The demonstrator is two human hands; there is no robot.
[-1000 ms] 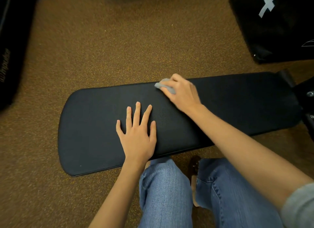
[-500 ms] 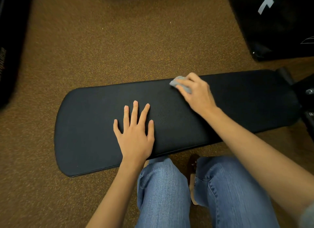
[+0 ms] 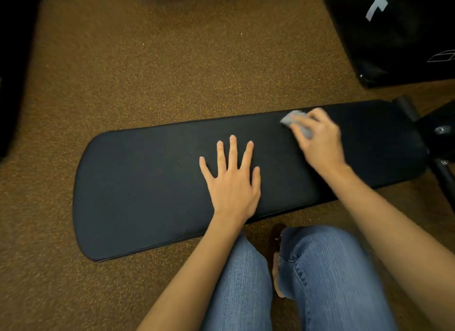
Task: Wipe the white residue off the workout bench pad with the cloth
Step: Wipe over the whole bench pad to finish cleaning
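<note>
Black bench pad (image 3: 147,183) lying long across speckled brown carpet (image 3: 147,72), rounded end toward 9 o'clock, narrower end toward 3 o'clock. No white residue discernible on the dark surface in this view.

Left hand (image 3: 232,183) flat on the pad near its middle, fingers straight and spread, pointing toward 12 o'clock, holding nothing. Right hand (image 3: 317,141) at about 2 o'clock from the left one, blurred, fingers curled round a small grey cloth (image 3: 293,120) and pressing it onto the pad close to the far edge. Cloth bunched up, peeking out at the 10 o'clock side of the fingers; the rest hidden under the hand.

Around the pad: black metal frame parts (image 3: 440,143) with a bolt head at 3 o'clock, touching the pad's narrow end; a round black roller end (image 3: 406,106) just above them. Large black bag or case (image 3: 398,35) with a pale X mark at 1 o'clock, well apart from the pad. Dark equipment (image 3: 12,72) along the 9 o'clock border, too dim to identify. Tiny pale speck on the carpet at 11 o'clock.

At 6 o'clock, two knees in blue jeans (image 3: 320,281), just beside the pad's near edge, with a dark shoe (image 3: 277,237) between them. Contents of the bag not visible.
</note>
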